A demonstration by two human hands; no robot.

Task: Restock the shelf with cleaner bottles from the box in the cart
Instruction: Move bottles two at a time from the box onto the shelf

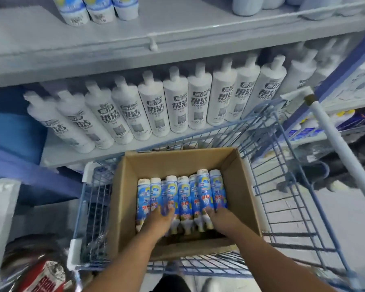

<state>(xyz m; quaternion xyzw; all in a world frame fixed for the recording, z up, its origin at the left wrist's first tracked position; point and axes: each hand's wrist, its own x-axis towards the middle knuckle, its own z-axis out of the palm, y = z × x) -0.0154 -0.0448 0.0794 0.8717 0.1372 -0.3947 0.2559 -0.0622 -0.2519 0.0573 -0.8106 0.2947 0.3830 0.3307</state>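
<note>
Seven-odd cleaner bottles (182, 199) lie lengthwise, bases toward shelf (76, 152).

A row of white bottles with dark lettering (148, 110) stands leaning along the middle board, each with a narrow neck at the top. At the lower left corner lies a red-and-white package (44, 277), blurred, with something dark around it. A white pole with a brownish collar (335, 142) slants down at the right. Beyond it, low down, small blue and yellow packs (316, 127) sit in a row.
</note>
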